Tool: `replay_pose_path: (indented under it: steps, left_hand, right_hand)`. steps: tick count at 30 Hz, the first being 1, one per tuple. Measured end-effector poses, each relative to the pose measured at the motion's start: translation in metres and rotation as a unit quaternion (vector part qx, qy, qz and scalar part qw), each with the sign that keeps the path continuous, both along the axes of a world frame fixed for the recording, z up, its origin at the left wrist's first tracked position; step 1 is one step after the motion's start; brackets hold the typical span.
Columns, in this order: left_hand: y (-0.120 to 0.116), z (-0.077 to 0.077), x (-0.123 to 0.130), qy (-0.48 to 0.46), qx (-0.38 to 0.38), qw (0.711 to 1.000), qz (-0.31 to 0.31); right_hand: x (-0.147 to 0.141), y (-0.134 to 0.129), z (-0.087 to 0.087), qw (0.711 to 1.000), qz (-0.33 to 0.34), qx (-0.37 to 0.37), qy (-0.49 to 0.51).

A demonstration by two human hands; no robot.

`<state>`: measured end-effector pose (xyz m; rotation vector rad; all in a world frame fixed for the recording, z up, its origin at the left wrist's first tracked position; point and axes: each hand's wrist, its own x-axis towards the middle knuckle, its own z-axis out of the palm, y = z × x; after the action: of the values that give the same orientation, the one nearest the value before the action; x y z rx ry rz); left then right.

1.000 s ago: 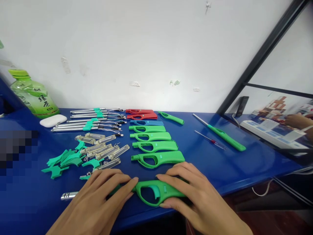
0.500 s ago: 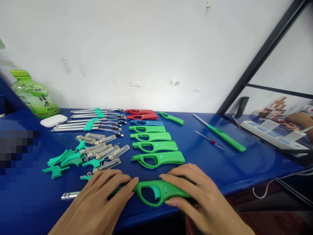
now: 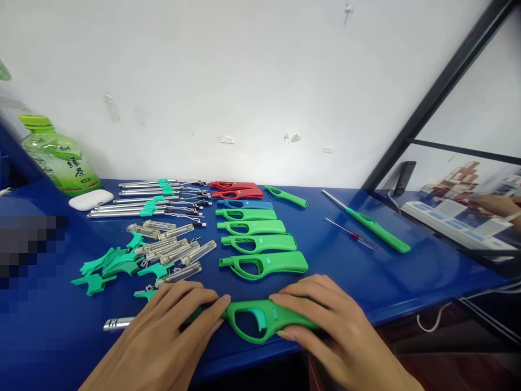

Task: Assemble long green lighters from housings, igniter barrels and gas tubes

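A green long-neck gas lighter [image 3: 260, 323] lies level near the table's front edge, its teal trigger showing inside the finger loop. My left hand [image 3: 163, 331] is closed over the neck end, thumb and forefinger pinching where the neck meets the handle. The metal tube tip [image 3: 118, 324] sticks out left of that hand. On the handle's right part, my right hand [image 3: 329, 326] is closed with fingers above and thumb below; it hides the butt end. Just beyond lies a row of handle shells, the nearest a green shell [image 3: 280, 264].
Clear fuel tanks [image 3: 179, 250] and teal triggers [image 3: 122, 263] are heaped at left, below several metal tubes with wires [image 3: 150, 206]. A tea bottle [image 3: 61, 157] and white case [image 3: 91, 200] stand behind. At right lie a lighter [image 3: 378, 231] and a screwdriver [image 3: 354, 236]. Another person's hand [image 3: 499, 205] shows far right.
My right hand has slid very slightly to the right along the handle. The left hand and the lighter hold nearly the same place; the whole view has shifted a little.
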<state>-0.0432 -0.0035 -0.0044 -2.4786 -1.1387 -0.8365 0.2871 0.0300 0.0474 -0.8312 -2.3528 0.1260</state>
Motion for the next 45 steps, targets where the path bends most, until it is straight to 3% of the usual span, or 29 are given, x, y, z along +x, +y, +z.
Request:
replay_pose_path:
  steps: [6,14,33,45]
  left_hand:
    - [0.003,-0.001,0.002,-0.017,-0.007,1.000,-0.013]
    - [0.001,0.009,0.006,0.004,0.020,1.000,0.000]
    - [0.001,0.011,0.005,0.003,-0.038,0.999,-0.017]
    - [0.000,0.003,0.005,-0.021,-0.034,0.999,-0.027]
  right_hand:
    - [0.002,-0.002,0.000,1.000,-0.004,0.015,0.006]
    - [0.015,-0.003,-0.003,0.999,-0.033,0.023,0.022]
    - [0.019,-0.005,-0.012,0.998,-0.040,0.039,0.033]
    - [0.021,-0.009,-0.020,0.995,-0.033,0.082,0.039]
